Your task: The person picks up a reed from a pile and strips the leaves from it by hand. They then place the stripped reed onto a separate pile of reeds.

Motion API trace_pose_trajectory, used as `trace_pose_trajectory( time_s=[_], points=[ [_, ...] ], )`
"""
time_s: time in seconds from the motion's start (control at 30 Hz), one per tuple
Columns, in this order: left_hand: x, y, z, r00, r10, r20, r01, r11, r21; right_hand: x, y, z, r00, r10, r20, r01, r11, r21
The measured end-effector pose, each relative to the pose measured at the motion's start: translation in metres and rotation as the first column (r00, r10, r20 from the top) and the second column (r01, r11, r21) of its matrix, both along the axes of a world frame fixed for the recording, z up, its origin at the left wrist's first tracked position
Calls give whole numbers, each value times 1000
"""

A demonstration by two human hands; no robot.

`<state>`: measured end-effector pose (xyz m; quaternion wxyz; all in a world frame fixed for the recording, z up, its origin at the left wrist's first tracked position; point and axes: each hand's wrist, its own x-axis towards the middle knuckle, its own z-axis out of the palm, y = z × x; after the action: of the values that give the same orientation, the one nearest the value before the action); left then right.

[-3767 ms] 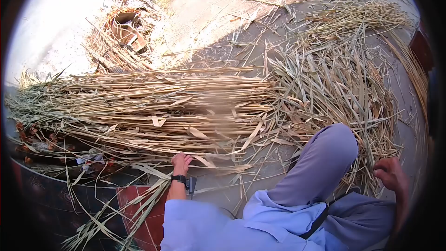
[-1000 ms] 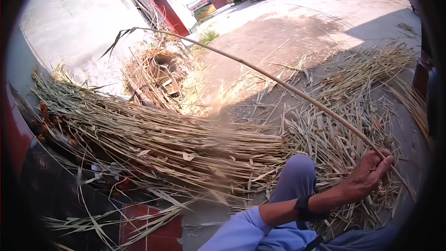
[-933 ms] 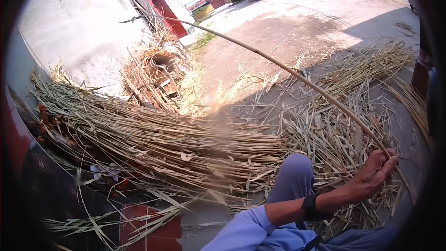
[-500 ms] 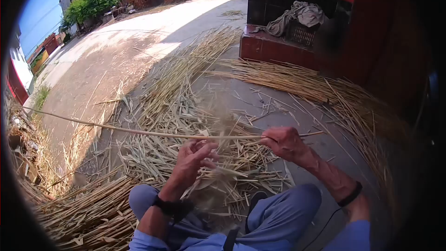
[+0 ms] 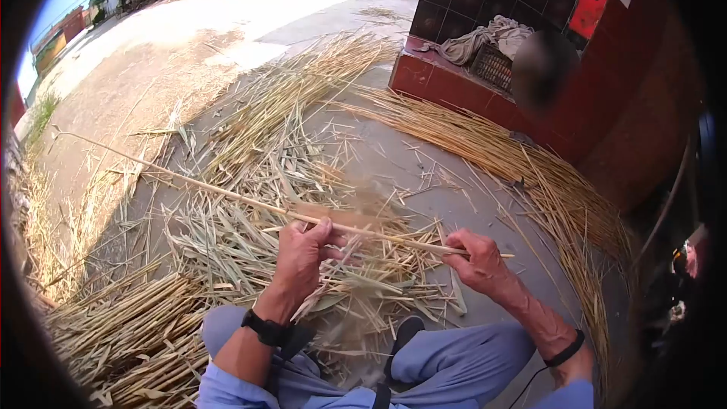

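A long, thin dry stalk slants across in front of me, its far tip out to the left and its short end past my right hand. My right hand has its fingers closed round the stalk near that short end. Further along, my left hand pinches the same stalk between thumb and fingers, its lower fingers partly spread. Beneath both hands lies a loose heap of dry husks with bits of stalk. A smeared brownish patch hangs near the left fingers; I cannot make out what it is.
A stack of stalks lies at my left knee. More stalks lie ahead, and a long row of stalks curves along the right. A red tiled ledge holds a plastic crate with cloth on it.
My left hand was loosely open below the stalk and now pinches it. The stalk tilts more, its right part lower. My right hand moved slightly right and down. The view has shifted.
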<state>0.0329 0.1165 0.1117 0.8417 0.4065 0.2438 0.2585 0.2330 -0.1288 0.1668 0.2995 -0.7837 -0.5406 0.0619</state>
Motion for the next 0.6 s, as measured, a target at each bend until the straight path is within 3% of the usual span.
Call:
trace_pose_trajectory(
  time_s=[0.13, 0.2, 0.37, 0.43, 0.47, 0.5, 0.53, 0.57, 0.6],
  points=[
    [-5, -4, 0, 997, 80, 11, -80, 996, -47, -14, 10, 4, 997, 75, 1, -75, 995, -65],
    [-7, -12, 0, 999, 41, 31, -38, 996, -81, -18, 12, 2, 993, 114, -37, -117, 988, -104],
    [-12, -23, 14, 998, 54, 27, -54, 998, 14, -44, 23, 37, 934, 201, 296, -242, 964, 107],
    [-16, -22, 8, 997, 78, 28, -80, 995, 57, -69, 8, 70, 941, 287, 180, -308, 947, 98],
    [-18, -22, 4, 994, 102, 27, -103, 992, 74, -80, -7, 82, 930, 367, -15, -366, 929, 58],
    [-19, -21, 2, 992, 119, 27, -121, 989, 90, -93, -26, 90, 862, 373, -344, -417, 907, -61],
    [-19, -21, 0, 991, 133, 30, -135, 985, 105, -103, -38, 97, 775, 421, -472, -494, 868, -37],
    [-19, -21, 0, 989, 143, 29, -146, 982, 122, -113, -49, 105, 670, 446, -593, -560, 828, -11],
    [-18, -21, 0, 986, 164, 9, -164, 977, 137, -123, -48, 111, 616, 585, -528, -627, 769, 122]
  ],
)
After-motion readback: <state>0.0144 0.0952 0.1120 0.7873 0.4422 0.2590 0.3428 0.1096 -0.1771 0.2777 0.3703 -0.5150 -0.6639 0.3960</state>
